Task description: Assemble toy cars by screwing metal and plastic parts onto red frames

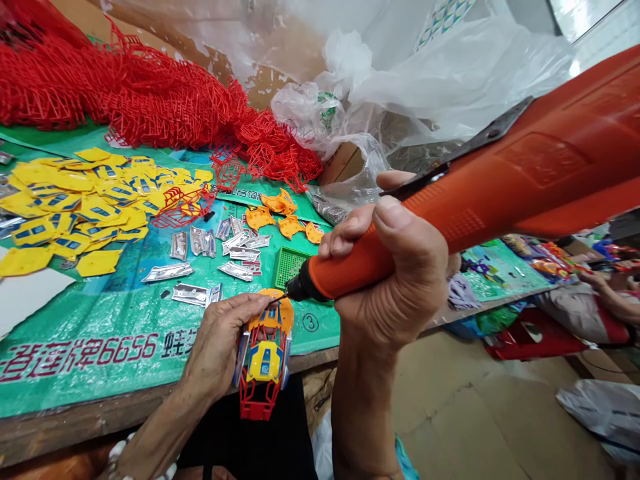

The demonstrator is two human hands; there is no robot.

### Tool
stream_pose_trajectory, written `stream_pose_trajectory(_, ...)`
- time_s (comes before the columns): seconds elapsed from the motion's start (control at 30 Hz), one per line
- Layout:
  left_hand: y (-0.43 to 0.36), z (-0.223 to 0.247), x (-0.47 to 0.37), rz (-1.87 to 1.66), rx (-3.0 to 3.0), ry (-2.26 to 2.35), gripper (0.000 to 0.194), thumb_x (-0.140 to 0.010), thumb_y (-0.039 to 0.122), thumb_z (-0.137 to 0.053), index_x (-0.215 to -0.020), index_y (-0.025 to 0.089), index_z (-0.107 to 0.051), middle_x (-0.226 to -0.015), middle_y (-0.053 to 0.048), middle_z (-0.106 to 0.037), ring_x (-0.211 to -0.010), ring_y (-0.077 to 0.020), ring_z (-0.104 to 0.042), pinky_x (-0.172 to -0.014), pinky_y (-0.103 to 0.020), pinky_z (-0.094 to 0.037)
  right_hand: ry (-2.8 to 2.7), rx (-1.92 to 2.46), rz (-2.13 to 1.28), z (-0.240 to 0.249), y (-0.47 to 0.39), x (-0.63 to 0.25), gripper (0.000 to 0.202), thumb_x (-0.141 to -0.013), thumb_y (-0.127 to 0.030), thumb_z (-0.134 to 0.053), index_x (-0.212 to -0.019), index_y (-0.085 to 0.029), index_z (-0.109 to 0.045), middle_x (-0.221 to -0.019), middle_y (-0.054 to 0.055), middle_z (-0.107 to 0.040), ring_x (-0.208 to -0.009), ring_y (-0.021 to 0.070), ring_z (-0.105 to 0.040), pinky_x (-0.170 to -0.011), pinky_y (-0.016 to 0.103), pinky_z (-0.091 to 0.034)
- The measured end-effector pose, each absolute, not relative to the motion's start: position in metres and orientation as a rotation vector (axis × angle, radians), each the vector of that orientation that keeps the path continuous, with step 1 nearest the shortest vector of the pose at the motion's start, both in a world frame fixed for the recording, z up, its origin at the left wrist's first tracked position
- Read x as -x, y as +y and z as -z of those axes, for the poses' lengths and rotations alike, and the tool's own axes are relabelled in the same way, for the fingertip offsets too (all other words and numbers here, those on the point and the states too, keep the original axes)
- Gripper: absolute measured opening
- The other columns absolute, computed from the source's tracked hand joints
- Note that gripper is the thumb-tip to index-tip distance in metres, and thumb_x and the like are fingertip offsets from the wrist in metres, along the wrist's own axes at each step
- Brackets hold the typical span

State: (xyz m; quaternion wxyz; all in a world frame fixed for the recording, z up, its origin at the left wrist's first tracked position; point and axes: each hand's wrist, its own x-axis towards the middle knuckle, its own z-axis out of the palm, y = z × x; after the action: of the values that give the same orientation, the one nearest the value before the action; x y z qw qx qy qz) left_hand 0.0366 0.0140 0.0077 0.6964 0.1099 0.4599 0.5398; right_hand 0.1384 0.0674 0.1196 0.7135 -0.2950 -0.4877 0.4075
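Note:
My right hand (pixel 400 260) is wrapped round a large orange electric screwdriver (pixel 480 180) with a black nose. Its thin bit meets the orange end of a toy car body (pixel 265 360), which has a red frame, a yellow hood and silver sides. My left hand (pixel 220 333) grips that body near its orange end, at the table's front edge; some fingers are hidden beneath it. Just beyond the tip stands a small green basket (pixel 291 265). Silver parts (pixel 190 293) and orange parts (pixel 289 227) lie farther back on the green sheet.
Yellow hoods (pixel 95 200) are heaped at the left, near a white sheet (pixel 30 293). Red frames (pixel 165 100) pile up along the back. Clear plastic bags (pixel 425 73) stand behind. At the far right, a person's arm (pixel 610 297) shows beside another stretch of table.

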Motion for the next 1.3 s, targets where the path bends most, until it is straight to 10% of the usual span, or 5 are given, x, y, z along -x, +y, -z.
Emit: stream_pose_trajectory(1.3, 0.011, -0.002, -0.035, -1.121, -0.309, 1.008, 0.031, -0.065, 0.024, -0.077, -0.093, 0.011, -0.073, -0.069, -0.009, -0.074, -0.058, -0.0216, -0.068, -0.053, -0.030, -0.056, -1.098, 0.711, -0.808, -0.130, 0.065, -0.147, 0.016, -0.069, -0.027, -0.071, -0.084, -0.022, -0.065, -0.060, -0.005, -0.053, -0.042, 0.0096, -0.048, -0.040, 0.026, -0.043)
